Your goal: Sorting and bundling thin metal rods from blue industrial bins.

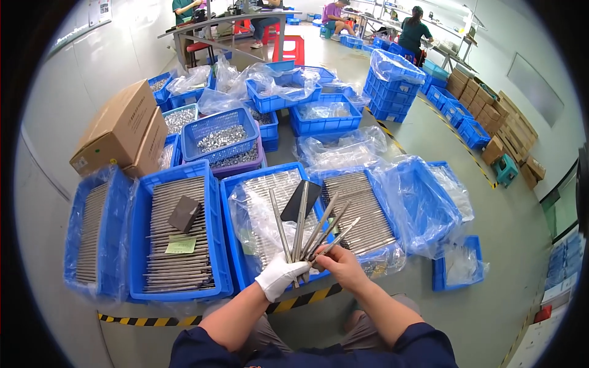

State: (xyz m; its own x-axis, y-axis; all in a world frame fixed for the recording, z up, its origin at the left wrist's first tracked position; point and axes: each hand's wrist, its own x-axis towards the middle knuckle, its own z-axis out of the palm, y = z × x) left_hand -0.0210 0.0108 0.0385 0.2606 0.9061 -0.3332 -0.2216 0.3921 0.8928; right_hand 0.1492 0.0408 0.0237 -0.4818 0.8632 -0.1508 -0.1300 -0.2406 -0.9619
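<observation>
My left hand (283, 276), in a white glove, is closed round the lower ends of several slim metal rods (300, 226) that fan out upward. My bare right hand (342, 266) pinches the lower part of the rightmost rod (343, 233), close beside the glove. Both hands are over the front edge of a blue crate (230, 245) lined with clear plastic, where more rods lie in rows. A flat black piece (300, 200) shows behind the held rods. To the right, another crate holds closely packed rods (362, 211).
At left, a blue crate (222, 257) of rods carries a dark block (185, 214) and a greenish paper slip (181, 245). Cardboard boxes (116, 129) and baskets of small metal parts (221, 138) stand behind. Stacked blue crates (388, 92) rise farther back. People work at distant benches.
</observation>
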